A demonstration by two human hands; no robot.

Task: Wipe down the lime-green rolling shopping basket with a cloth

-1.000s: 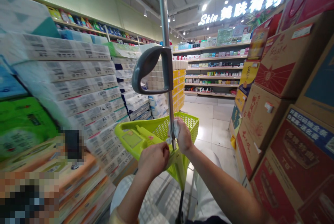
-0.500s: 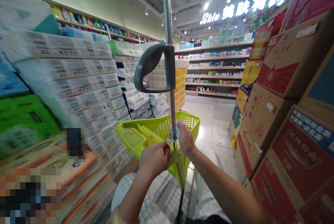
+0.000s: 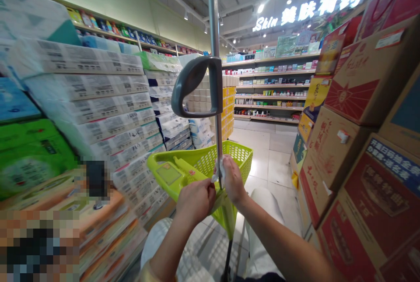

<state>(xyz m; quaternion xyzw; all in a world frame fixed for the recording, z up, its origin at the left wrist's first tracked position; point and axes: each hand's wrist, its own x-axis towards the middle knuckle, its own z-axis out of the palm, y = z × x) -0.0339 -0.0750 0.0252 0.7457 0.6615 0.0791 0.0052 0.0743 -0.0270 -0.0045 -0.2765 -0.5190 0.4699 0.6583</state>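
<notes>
My right hand (image 3: 233, 181) is closed round a white tissue (image 3: 223, 169), pressing it against the lower part of an upright metal pole (image 3: 219, 135). My left hand (image 3: 196, 199) has its fingers curled at the other side of the pole, with a white end of the tissue at its fingertips. Just past both hands is a lime-green shopping basket (image 3: 164, 159) with perforated sides. Higher up, a grey loop handle (image 3: 179, 93) is fixed on the pole. The tissue is partly hidden behind my right fingers.
Stacked paper packs (image 3: 108, 85) rise on the left, with orange packs (image 3: 108, 203) below. Cardboard cartons (image 3: 354, 80) are piled on the right. Product shelves (image 3: 272, 85) stand at the back beyond a tiled floor (image 3: 269, 155). My knees are either side of the basket.
My right hand and the tissue sit very slightly lower on the pole. The whole view has shifted a little; my left hand keeps its place beside the pole.
</notes>
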